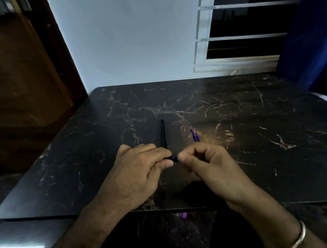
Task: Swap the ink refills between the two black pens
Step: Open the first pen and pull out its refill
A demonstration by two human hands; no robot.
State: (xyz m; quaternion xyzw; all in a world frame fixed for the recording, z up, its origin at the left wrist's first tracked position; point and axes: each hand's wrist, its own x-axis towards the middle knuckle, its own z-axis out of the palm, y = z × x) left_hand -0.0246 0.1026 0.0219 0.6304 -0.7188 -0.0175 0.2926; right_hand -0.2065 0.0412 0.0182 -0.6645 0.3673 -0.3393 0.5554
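Both hands meet low-centre over the dark marble table [252, 117]. Left hand [139, 169] is curled shut, thumb + fingers pinching a short black pen piece [171, 158] that pokes out toward 3 o'clock; only a stub shows between the two hands. Right hand [209, 162] is also closed into a loose fist, thumb and forefinger tip pressed at the other end of that same stub; can't tell how much of it sits inside the fist. A silver bangle [293, 243] sits on the right wrist. Second black pen barrel [163, 134] lies flat on the table at 12 o'clock from the left hand, running nearly straight away, near end hidden behind the knuckles. Two blue refills [195, 135] lie side by side, touching or nearly so, at approx 12 o'clock of the right hand, apart from the barrel.
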